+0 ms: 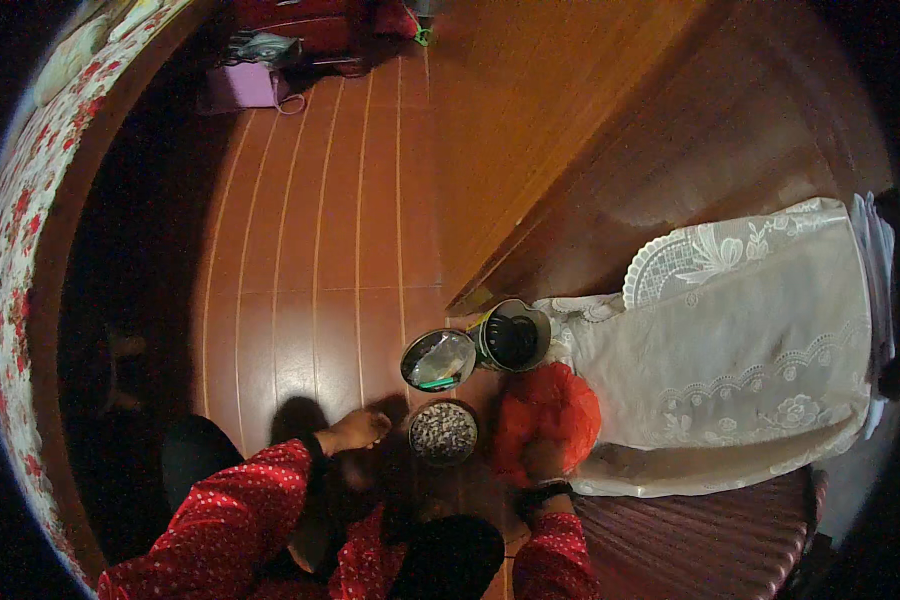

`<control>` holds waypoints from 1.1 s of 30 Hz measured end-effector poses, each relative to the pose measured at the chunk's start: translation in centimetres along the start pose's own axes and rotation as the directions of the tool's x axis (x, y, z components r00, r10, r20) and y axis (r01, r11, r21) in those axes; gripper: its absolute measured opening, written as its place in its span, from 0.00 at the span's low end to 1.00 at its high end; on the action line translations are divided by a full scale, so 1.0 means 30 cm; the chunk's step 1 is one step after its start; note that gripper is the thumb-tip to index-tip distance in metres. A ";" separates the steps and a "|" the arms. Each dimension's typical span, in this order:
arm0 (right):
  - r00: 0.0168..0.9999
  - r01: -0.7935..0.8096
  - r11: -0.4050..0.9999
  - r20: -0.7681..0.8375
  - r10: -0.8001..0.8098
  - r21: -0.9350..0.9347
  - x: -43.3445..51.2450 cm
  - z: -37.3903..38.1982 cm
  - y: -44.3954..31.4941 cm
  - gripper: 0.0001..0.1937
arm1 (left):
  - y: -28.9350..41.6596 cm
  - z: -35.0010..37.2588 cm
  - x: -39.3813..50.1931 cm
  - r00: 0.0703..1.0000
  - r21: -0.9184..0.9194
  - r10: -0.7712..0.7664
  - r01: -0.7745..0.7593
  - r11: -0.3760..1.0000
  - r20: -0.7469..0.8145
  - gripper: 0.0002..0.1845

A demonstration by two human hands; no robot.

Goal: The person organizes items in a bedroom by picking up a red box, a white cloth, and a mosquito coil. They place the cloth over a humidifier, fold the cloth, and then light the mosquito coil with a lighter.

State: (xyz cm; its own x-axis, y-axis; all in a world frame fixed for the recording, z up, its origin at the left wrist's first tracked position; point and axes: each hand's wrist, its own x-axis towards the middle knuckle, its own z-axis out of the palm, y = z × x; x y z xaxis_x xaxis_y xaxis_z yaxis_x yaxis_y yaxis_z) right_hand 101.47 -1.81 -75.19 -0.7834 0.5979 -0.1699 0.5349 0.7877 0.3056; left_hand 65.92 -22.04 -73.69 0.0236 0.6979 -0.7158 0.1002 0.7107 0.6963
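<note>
My left hand (356, 431) is above the floor, just left of a round container (442, 433) filled with small grey and whitish pieces like seeds. Its fingers are curled together; anything between them is too small to make out. On the other side of the container, my right hand (544, 455) is blurred and dark against a red plastic bag (559, 409). Whether it lies inside the bag or grips it does not show. Beyond the container stands a dustbin (520, 337), and near it an oval tin (436, 360) holds clear plastic and a green item.
A lace-edged white cloth (735, 352) covers furniture on the right. The wooden panel (525, 142) rises ahead. A pink bag (247, 86) rests on the wood-look floor (307, 225) at the far end. Along the left runs a bed edge with floral fabric (15, 300).
</note>
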 end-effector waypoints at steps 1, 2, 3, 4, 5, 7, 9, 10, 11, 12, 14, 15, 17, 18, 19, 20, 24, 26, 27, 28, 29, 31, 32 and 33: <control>0.998 -0.007 0.999 0.064 0.009 -0.032 -0.027 0.004 0.001 0.11 | -0.007 -0.007 0.013 1.000 -0.011 -0.008 0.008 1.000 0.007 0.15; 0.991 -0.014 0.998 0.131 0.022 -0.065 -0.042 -0.005 -0.004 0.12 | -0.010 -0.011 0.024 0.999 -0.003 -0.042 0.042 0.999 0.017 0.16; 0.979 0.055 0.998 0.197 -0.050 -0.024 -0.044 -0.029 -0.015 0.12 | -0.009 -0.011 0.034 1.000 -0.020 -0.011 0.011 1.000 0.016 0.15; 0.959 0.120 0.993 0.257 -0.122 0.020 -0.026 -0.065 -0.033 0.14 | -0.004 -0.011 0.042 1.000 -0.017 -0.004 0.004 1.000 0.013 0.15; 0.930 0.182 0.981 0.310 -0.195 0.070 0.015 -0.111 -0.059 0.15 | 0.009 -0.008 0.052 1.000 -0.014 0.003 -0.003 1.000 0.008 0.15; 0.846 0.301 0.934 0.397 -0.355 0.193 0.121 -0.223 -0.126 0.18 | 0.035 0.005 0.051 0.999 -0.113 0.033 -0.029 0.993 0.037 0.14; 0.880 0.146 0.879 0.346 -0.324 0.453 0.294 -0.321 -0.177 0.18 | 0.061 0.013 0.048 0.999 -0.222 0.044 -0.036 0.974 0.028 0.14; 0.976 0.115 0.824 0.091 -0.198 0.555 0.352 -0.363 -0.207 0.15 | 0.072 0.012 0.048 0.999 -0.179 0.027 -0.023 0.984 0.020 0.14; 0.975 0.159 0.726 -0.224 -0.007 0.669 0.396 -0.394 -0.226 0.13 | 0.078 0.010 0.046 1.000 -0.125 0.003 -0.001 0.992 0.018 0.14; 0.961 0.178 0.763 -0.275 -0.001 0.621 0.446 -0.415 -0.230 0.16 | 0.080 0.003 0.043 1.000 -0.071 0.008 -0.008 0.997 0.009 0.14; 0.926 0.215 0.829 -0.376 -0.006 0.516 0.531 -0.438 -0.239 0.23 | 0.073 -0.010 0.036 0.999 -0.143 0.047 -0.043 0.989 0.024 0.14; 0.952 0.201 0.833 -0.302 -0.043 0.516 0.557 -0.442 -0.243 0.26 | 0.064 -0.017 0.031 0.999 -0.166 0.027 -0.023 0.986 0.022 0.14; 0.988 0.151 0.851 -0.100 -0.116 0.503 0.596 -0.443 -0.245 0.33 | 0.046 -0.021 0.024 1.000 -0.088 0.015 -0.013 0.996 0.015 0.13; 0.984 0.170 0.830 -0.129 -0.119 0.531 0.608 -0.441 -0.248 0.33 | 0.038 -0.022 0.023 1.000 -0.042 -0.016 0.016 0.999 0.010 0.13; 0.986 0.163 0.816 -0.112 -0.120 0.555 0.617 -0.438 -0.252 0.33 | 0.030 -0.022 0.022 1.000 -0.069 -0.014 0.014 0.997 0.006 0.13; 0.992 0.122 0.816 -0.055 -0.111 0.565 0.624 -0.435 -0.255 0.31 | 0.024 -0.018 0.022 1.000 -0.096 -0.011 0.011 0.995 0.003 0.13; 0.988 0.157 0.816 -0.096 -0.124 0.557 0.621 -0.410 -0.252 0.17 | 0.018 -0.009 0.021 1.000 -0.014 -0.003 0.003 1.000 -0.014 0.14; 0.981 0.187 0.816 -0.150 -0.123 0.547 0.609 -0.391 -0.241 0.13 | 0.026 -0.005 0.018 0.999 -0.034 0.044 -0.044 0.998 -0.021 0.16; 0.979 0.182 0.820 -0.178 -0.099 0.542 0.603 -0.383 -0.237 0.11 | 0.031 -0.002 0.014 0.998 -0.025 0.055 -0.055 0.998 -0.028 0.17; 0.976 0.186 0.818 -0.198 -0.090 0.545 0.598 -0.376 -0.231 0.10 | 0.040 0.002 0.012 0.999 -0.027 0.033 -0.033 0.999 -0.029 0.16; 0.985 0.150 0.824 -0.156 -0.076 0.546 0.594 -0.371 -0.230 0.10 | 0.050 0.006 0.010 0.999 -0.013 -0.006 0.005 1.000 -0.032 0.15; 0.996 0.090 0.824 -0.054 -0.072 0.559 0.590 -0.372 -0.232 0.12 | 0.071 0.012 0.006 0.999 -0.013 -0.028 0.028 1.000 -0.024 0.15; 0.992 0.115 0.824 -0.102 -0.070 0.555 0.588 -0.377 -0.238 0.12 | 0.078 0.015 0.000 1.000 -0.026 -0.015 0.014 1.000 -0.012 0.15; 0.988 0.131 0.824 -0.145 -0.060 0.551 0.586 -0.384 -0.243 0.12 | 0.085 0.017 -0.004 1.000 -0.038 -0.003 0.003 0.999 0.000 0.15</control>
State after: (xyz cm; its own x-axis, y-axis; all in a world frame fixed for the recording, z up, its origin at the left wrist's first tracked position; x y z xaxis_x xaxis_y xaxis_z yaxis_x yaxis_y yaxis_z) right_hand 80.16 1.24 -69.60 -0.8516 0.5219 -0.0500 0.5128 0.8093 -0.2864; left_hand 66.67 -20.36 -71.84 0.0229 0.6959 -0.7177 0.0625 0.7155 0.6958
